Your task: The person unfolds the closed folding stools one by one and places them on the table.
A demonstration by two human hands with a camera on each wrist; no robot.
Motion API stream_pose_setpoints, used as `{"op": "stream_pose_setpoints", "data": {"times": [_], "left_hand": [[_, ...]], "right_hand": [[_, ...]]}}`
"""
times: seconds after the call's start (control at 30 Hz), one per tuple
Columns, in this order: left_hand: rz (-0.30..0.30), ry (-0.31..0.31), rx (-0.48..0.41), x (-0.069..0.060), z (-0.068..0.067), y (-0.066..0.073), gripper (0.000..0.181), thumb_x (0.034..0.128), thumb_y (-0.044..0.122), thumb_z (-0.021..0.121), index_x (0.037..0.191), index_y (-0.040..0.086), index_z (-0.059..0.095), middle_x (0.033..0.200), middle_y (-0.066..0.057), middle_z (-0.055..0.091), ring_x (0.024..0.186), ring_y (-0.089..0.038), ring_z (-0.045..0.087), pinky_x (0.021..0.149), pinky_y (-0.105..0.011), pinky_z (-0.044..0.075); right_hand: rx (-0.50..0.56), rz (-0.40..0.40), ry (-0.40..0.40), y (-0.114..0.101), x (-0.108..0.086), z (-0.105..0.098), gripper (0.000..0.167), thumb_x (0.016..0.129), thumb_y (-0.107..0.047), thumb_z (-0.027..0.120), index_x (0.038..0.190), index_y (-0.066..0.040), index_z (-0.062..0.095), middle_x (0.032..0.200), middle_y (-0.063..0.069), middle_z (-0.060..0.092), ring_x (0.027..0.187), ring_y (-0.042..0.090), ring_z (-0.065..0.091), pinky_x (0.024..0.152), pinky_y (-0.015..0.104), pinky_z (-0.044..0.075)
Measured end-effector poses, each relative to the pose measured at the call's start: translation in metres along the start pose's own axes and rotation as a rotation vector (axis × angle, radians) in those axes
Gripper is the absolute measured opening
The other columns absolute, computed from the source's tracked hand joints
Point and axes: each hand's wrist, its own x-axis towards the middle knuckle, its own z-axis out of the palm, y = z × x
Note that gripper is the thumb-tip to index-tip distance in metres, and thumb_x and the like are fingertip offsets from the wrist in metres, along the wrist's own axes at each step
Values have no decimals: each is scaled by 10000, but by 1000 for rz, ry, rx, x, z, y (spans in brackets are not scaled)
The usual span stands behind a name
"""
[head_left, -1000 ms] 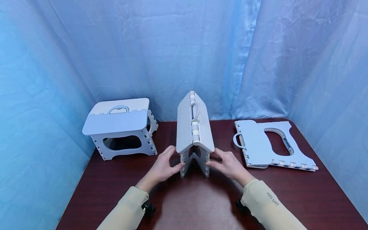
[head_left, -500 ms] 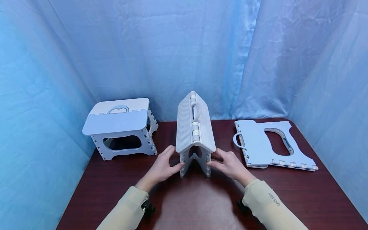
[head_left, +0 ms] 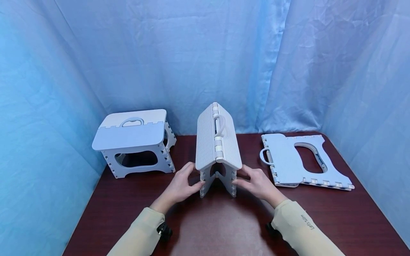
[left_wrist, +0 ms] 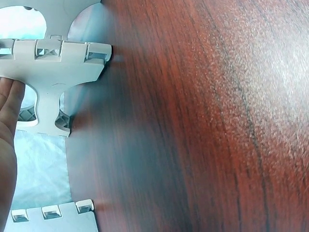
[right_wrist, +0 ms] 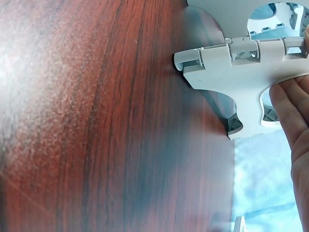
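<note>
A white folding stool [head_left: 206,142] stands half unfolded mid-table, its ridged top peaked like a roof and its loop handle along the ridge. My left hand [head_left: 180,183] grips its left leg panel, thumb at the front edge. In the left wrist view, fingers [left_wrist: 10,104] reach to the panel's cut-out. On the other side my right hand [head_left: 256,183] holds the right leg panel [right_wrist: 246,92] the same way, with fingers [right_wrist: 289,104] at its opening. The legs' feet rest on the table, and the hinged inner panels form a V between them.
At the back left an unfolded stool [head_left: 128,137] stands upright with a flat top. Another stool [head_left: 285,160] lies folded flat on the right of the dark red-brown table [head_left: 211,227]. Blue curtains [head_left: 192,53] enclose the back and sides.
The middle stool's two halves have spread slightly wider, and its peak sits a little lower. My right hand has shifted slightly right with its leg panel; the left hand has hardly moved.
</note>
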Motion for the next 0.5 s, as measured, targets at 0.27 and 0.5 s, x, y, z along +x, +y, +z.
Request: {"op": "stream_pose_setpoints", "data": {"times": [0.27,0.5], "left_hand": [[17,4,0,-1,-1,-2,525,897,166,790,1368,153,559,1310,-4,589,1199,-175,611,1042,-430,519],[33,8,3,0,-2,-4,509,896,164,789,1355,154,570,1294,8,593,1186,-155,608,1041,-423,522]], "right_hand": [[21,8,-17,-1,-1,-1,553,912,-237,789,1406,-89,587,1271,104,713,1139,265,702,918,495,578],[22,11,-16,-1,-1,-2,550,921,-256,781,1411,-99,585,1268,92,715,1141,255,701,919,479,579]]}}
